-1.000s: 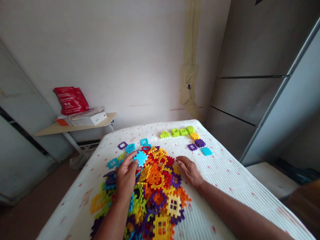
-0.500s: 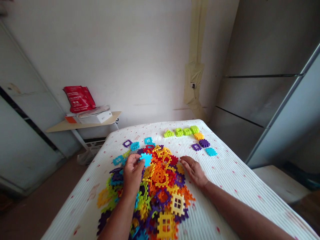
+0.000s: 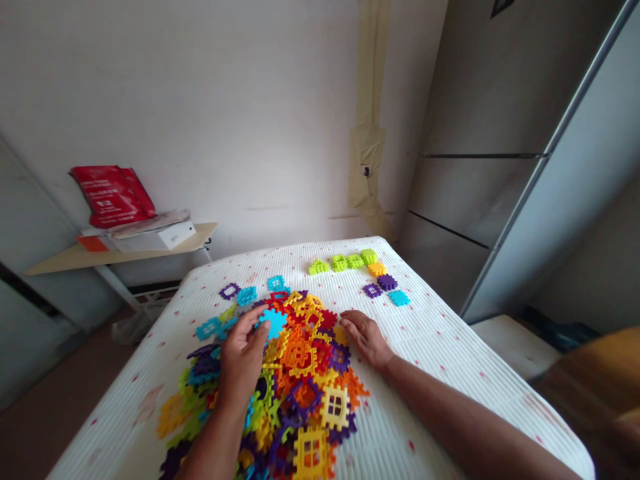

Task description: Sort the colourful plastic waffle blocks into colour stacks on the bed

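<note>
Between the thumb and fingers of my left hand is a light-blue interlocking tile with notched edges. I hold it just over the upper left part of a pile of interlocking plastic tiles in red, orange, yellow, purple, green and blue. My right hand rests at the pile's right edge, fingers loosely stretched and nothing seen in them. By its fingertips lies a yellow tile, partly covered. Cream and yellow window-shaped tiles lie on the near side of the pile.
Along the far right of the cloth-covered table stand several green tile stacks, with a yellow stack, purple tiles and a blue tile. A side table holds red bags. A grey refrigerator stands right.
My view has turned a little to the right, so everything sits further left. Both hands keep about the same places by the pile, and the blue tile stays in my left hand.
</note>
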Demonstrator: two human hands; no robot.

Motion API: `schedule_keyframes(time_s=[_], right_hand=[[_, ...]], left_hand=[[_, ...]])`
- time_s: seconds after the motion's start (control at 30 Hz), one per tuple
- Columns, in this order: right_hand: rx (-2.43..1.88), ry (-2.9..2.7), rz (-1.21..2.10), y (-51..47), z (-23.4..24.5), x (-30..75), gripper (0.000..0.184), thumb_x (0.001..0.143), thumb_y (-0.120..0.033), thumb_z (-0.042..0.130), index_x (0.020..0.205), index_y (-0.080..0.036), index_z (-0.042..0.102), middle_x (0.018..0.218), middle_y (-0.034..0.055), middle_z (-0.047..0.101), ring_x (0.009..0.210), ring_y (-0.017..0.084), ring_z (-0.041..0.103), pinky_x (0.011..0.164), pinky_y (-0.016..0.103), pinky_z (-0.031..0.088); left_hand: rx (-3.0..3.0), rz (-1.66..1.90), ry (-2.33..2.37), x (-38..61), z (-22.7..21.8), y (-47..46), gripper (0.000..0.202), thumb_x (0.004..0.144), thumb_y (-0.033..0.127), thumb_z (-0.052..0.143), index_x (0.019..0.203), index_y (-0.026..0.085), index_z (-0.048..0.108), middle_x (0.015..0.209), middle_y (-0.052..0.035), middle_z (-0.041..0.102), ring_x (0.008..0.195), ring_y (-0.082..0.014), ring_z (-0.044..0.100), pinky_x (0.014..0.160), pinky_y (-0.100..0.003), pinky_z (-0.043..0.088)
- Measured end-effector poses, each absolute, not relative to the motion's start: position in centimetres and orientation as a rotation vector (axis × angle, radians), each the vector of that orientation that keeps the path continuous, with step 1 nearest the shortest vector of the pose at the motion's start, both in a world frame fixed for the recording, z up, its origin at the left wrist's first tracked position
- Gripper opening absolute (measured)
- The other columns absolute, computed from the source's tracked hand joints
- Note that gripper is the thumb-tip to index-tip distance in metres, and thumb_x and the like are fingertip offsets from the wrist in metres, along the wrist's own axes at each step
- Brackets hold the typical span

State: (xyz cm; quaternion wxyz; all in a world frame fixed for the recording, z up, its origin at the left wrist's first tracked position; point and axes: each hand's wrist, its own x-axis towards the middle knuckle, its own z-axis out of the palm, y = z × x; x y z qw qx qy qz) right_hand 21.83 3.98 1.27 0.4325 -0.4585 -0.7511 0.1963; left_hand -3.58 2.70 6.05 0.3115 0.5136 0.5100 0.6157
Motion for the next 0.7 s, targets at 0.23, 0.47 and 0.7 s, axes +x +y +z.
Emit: schedule_keyframes(time_s=[0.23,0.47,0.7], right_hand=[[-1.128,-1.879,0.493,4.0,1.1,21.8,0.039,0.096,-0.042,0.032,0.099,-0.019,0.063,0.102,0.0088,0.065,0.098,0.019,0.059,0.089,0.034,0.046],[-1.120,-1.883,0.402,4.1,1.6,21.6,0.033,0.094,-0.041,0.038,0.101,-0.019,0.061,0.104,0.0097,0.063,0.098,0.021,0.059,0.085,0.035,0.049],[-0.928,-1.980,0.209,2.3,4.6,16.0,0.040,0.083,-0.043,0.058,0.115,-0.019,0.053,0.109,0.0114,0.060,0.102,0.024,0.055,0.089,0.040,0.047]], left_hand=[[1.339,1.666,1.351,-3.3,6.4,2.4,0.026,0.071,0.036,0.067,0.089,0.019,0.058,0.077,0.0006,0.062,0.070,-0.0127,0.055,0.066,-0.022,0.043],[1.264,1.677,1.271,-3.0,6.8,1.9,0.024,0.068,0.032,0.068,0.077,0.019,0.049,0.061,0.0061,0.049,0.054,-0.0079,0.043,0.052,-0.018,0.034],[1.233,1.637,1.262,-2.7,7.0,1.8,0.027,0.067,0.034,0.069,0.073,0.020,0.046,0.058,0.0075,0.044,0.052,-0.0077,0.040,0.052,-0.019,0.032]])
